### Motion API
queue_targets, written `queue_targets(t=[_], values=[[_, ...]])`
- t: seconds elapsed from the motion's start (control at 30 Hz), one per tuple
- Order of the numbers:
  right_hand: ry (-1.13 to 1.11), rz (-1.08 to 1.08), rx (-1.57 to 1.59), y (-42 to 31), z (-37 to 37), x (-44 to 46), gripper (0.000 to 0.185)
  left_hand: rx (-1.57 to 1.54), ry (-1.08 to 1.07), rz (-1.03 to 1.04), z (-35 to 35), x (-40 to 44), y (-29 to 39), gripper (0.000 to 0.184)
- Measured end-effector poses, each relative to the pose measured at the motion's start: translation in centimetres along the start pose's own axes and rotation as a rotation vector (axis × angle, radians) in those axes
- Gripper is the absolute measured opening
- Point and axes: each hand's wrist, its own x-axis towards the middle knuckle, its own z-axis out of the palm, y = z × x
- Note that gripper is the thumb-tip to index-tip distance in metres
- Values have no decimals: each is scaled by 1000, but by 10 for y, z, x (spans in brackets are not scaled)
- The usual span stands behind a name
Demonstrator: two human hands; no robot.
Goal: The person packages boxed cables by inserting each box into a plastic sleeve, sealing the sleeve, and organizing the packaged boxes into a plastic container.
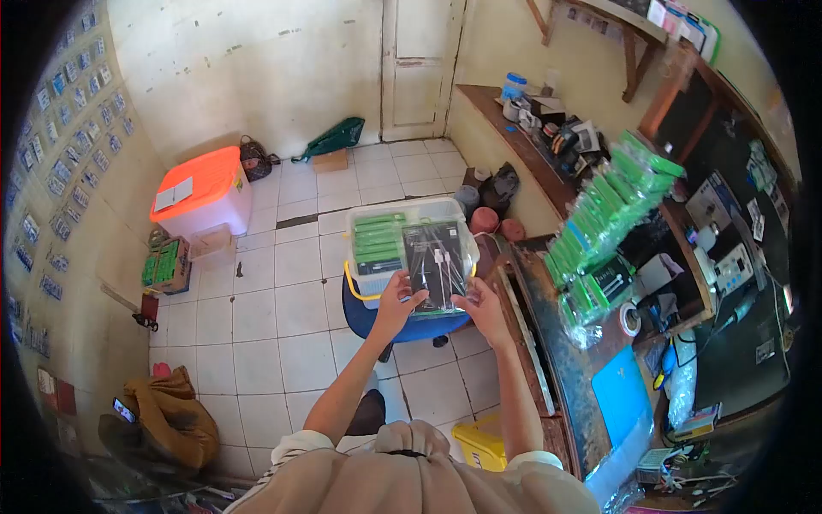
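Beige shirt [402, 480] nearest, left hand [396, 301] and right hand [483, 312] gripped black packet [431, 254] over tub [373, 284], work apparently partway: green packs [378, 241] sat inside, more packs [606, 206] heaped on desk [575, 385].

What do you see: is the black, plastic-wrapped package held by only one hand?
No: the left hand and the right hand both grip the package.

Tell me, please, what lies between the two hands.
In the head view, a black package in clear wrapping lies between the left hand and the right hand.
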Motion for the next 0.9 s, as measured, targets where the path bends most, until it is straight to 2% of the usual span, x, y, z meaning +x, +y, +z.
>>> queue_targets(t=[0.03, 0.07, 0.23, 0.3, 0.33, 0.37, 0.43, 0.47, 0.5, 0.57, 0.7, 0.83, 0.9], values=[[-29, 81, -78, 1, 7, 12, 43, -6, 0, -7, -10, 12, -6, 54], [7, 27, -72, 2, 17, 24, 36, -50, -5, 26, -19, 26, -12, 55], [61, -85, -382, 4, 41, 84, 37, -98, 94, 34, -63, 74, -47, 62], [0, -227, -621, 7, 41, 102, 33, 244, 352, 281, -88, 93, -57, 70], [-22, -279, -710, 6, 42, 107, 31, 188, 398, 322, -96, 99, -43, 69], [-33, -255, -712, 11, 44, 112, 31, 187, 397, 296, -107, 104, -38, 69], [-140, -260, -845, 21, 49, 125, 31, 440, 158, 292, -127, 113, -31, 65], [-155, -252, -842, 25, 52, 129, 31, 452, 102, 262, -128, 115, -28, 57], [-168, -273, -878, 30, 57, 133, 31, 454, 112, 246, -130, 116, -31, 57], [-200, -327, -941, 40, 67, 143, 31, 695, -97, 256, -133, 118, -38, 51], [-294, -391, -914, 55, 78, 163, 33, 570, -1, 171, -136, 114, -62, 40], [-429, -440, -875, 77, 85, 174, 34, 822, 59, 141, -139, 104, -72, 37], [-496, -375, -907, 90, 81, 179, 35, 940, 59, 104, -134, 108, -75, 37]])
